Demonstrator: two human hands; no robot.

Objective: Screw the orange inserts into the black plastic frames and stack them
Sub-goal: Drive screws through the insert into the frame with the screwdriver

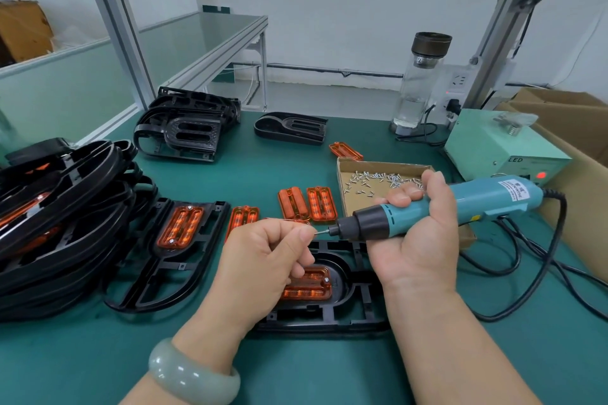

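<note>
My right hand grips a teal electric screwdriver, its bit pointing left. My left hand pinches a small screw against the bit tip. Below both hands lies a black plastic frame with an orange insert seated in it, one screw showing at its right end. Left of it lies another black frame with its orange insert fastened by two screws. Loose orange inserts lie on the green mat behind my hands.
A tall stack of black frames fills the left edge. Bare frames lie at the back. A cardboard tray of several screws sits right of centre. A power box, water bottle and cables occupy the right.
</note>
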